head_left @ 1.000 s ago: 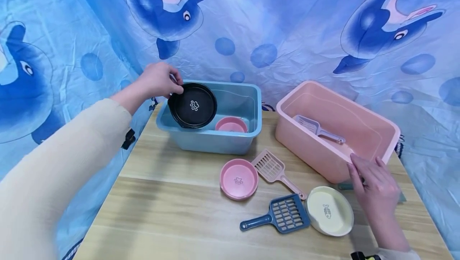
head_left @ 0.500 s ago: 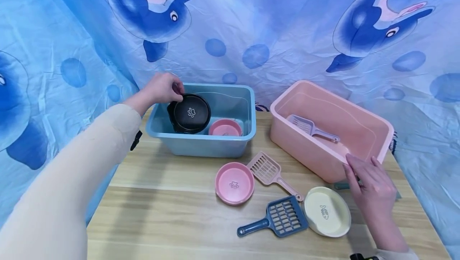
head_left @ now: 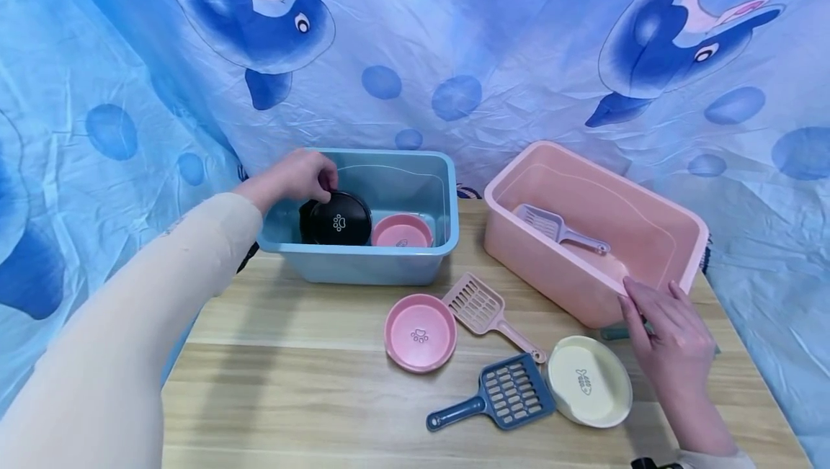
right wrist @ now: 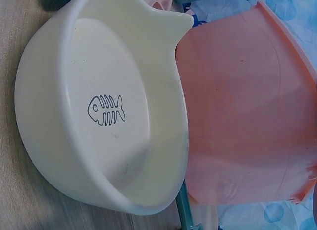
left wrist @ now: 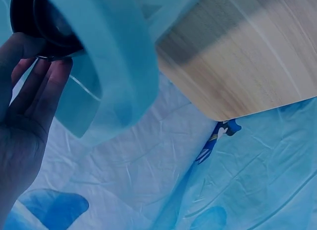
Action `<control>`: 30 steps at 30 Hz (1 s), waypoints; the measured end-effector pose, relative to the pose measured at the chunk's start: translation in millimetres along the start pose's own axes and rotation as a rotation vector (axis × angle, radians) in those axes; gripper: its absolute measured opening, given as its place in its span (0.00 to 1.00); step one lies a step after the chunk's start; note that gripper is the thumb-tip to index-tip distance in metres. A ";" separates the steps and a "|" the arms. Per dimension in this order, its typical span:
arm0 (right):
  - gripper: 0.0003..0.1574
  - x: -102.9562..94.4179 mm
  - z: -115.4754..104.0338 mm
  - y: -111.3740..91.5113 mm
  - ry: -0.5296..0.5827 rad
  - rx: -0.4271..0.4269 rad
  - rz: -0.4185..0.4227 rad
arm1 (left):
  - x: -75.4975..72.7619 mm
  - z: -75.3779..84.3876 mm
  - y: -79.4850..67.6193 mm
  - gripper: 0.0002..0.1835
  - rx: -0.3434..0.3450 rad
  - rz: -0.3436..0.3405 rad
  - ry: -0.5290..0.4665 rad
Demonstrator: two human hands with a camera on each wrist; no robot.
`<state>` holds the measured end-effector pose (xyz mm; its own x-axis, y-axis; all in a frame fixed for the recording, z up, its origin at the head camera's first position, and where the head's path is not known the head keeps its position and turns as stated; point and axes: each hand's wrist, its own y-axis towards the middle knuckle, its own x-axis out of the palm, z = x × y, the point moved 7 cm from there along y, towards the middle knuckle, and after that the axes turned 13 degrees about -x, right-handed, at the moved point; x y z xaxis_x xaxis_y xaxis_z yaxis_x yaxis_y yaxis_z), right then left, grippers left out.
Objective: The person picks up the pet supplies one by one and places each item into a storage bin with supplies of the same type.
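In the head view my left hand point(head_left: 305, 175) pinches the rim of a black pet bowl point(head_left: 340, 222) with a white paw print, tilted inside the blue bin point(head_left: 363, 267). Beside it in that bin lies a pink bowl point(head_left: 403, 230). In the left wrist view, thumb and fingers meet at the edge of the black bowl point(left wrist: 25, 17). My right hand point(head_left: 677, 339) is at the front corner of the pink bin point(head_left: 551, 260), fingertips at its rim. A lilac slotted litter scoop point(head_left: 563, 230) lies in the pink bin. Just left of the right hand sits a cream bowl point(right wrist: 106, 71) with a fishbone drawing.
On the wooden table point(head_left: 292, 404) lie a second pink bowl point(head_left: 420, 333), a pink litter scoop point(head_left: 478, 307) and a dark blue litter scoop point(head_left: 512, 391). A green handle point(head_left: 616, 332) pokes out by the pink bin. A blue dolphin-print cloth point(head_left: 519, 44) hangs behind.
My left hand has lowered the black bowl from above the blue bin's rim down into the bin, next to the pink bowl. The right hand stays at the pink bin.
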<state>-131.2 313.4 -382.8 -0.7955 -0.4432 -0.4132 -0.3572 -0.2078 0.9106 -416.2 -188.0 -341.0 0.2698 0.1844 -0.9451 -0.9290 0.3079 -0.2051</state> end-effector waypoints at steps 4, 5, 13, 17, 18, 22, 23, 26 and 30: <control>0.26 0.9 0.4 -0.9 0.002 0.003 -0.009 | 10.9 -0.7 2.8 0.06 0.008 -0.047 0.008; 0.26 1.0 0.5 -1.3 0.003 0.004 -0.013 | 13.7 -1.1 3.6 0.06 0.005 -0.057 0.010; 0.24 1.4 3.1 -4.2 -0.007 0.012 -0.012 | 32.1 -1.8 9.0 0.04 -0.010 -0.142 0.050; 0.25 2.1 3.8 -4.9 -0.001 0.015 -0.017 | 38.7 -3.2 9.8 0.05 -0.035 -0.180 0.078; 0.25 2.4 3.7 -5.0 0.002 0.015 -0.018 | 40.2 -3.7 9.3 0.05 -0.041 -0.191 0.085; 0.26 2.9 2.9 -5.2 0.000 0.014 -0.021 | 41.3 -6.3 6.7 0.12 -0.069 -0.223 0.100; 0.25 2.8 2.8 -5.1 0.000 0.014 -0.015 | 40.0 -7.1 6.1 0.15 -0.079 -0.228 0.098; 0.24 2.3 2.8 -4.8 0.000 0.014 0.001 | 33.6 -7.9 5.1 0.25 -0.107 -0.240 0.077; 0.24 1.6 3.1 -4.0 0.000 0.015 0.008 | 23.1 -5.7 3.4 0.30 -0.109 -0.264 0.042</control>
<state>-132.6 316.3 -387.0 -0.7985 -0.4446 -0.4060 -0.3582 -0.1911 0.9138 -414.6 -188.0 -365.0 0.4978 0.0721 -0.8643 -0.8502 0.2373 -0.4699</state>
